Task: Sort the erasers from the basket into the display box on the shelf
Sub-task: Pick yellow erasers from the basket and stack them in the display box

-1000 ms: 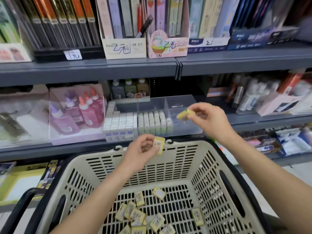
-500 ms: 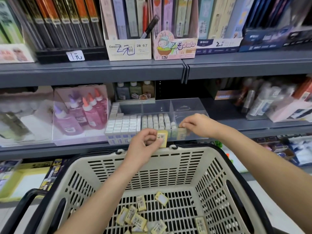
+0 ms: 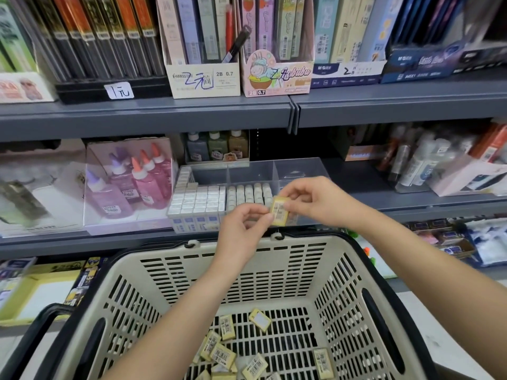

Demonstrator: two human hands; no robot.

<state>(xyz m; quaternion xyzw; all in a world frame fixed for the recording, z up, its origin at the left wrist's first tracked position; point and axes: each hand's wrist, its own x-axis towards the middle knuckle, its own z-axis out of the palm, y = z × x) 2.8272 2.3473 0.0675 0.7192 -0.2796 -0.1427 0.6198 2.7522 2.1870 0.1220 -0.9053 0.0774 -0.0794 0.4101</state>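
Note:
A yellow wrapped eraser (image 3: 279, 212) is pinched between both hands just in front of the clear display box (image 3: 299, 171) on the middle shelf. My left hand (image 3: 241, 229) holds its lower left edge, and my right hand (image 3: 312, 200) grips its top and right side. The box holds rows of white erasers (image 3: 197, 198) on the left and in the middle; its right compartment is partly hidden by my hands. Several more yellow erasers (image 3: 222, 355) lie on the floor of the beige basket (image 3: 170, 272) below.
Pink glue bottles (image 3: 131, 182) stand in a clear case left of the display box. Small bottles (image 3: 216, 145) sit behind it. Pen and lead boxes (image 3: 204, 78) line the upper shelf. White bottles and packets (image 3: 428, 165) fill the shelf to the right.
My right hand left the right compartment of the box with nothing in it and came back to the eraser in my left hand. Both hands now hold that eraser.

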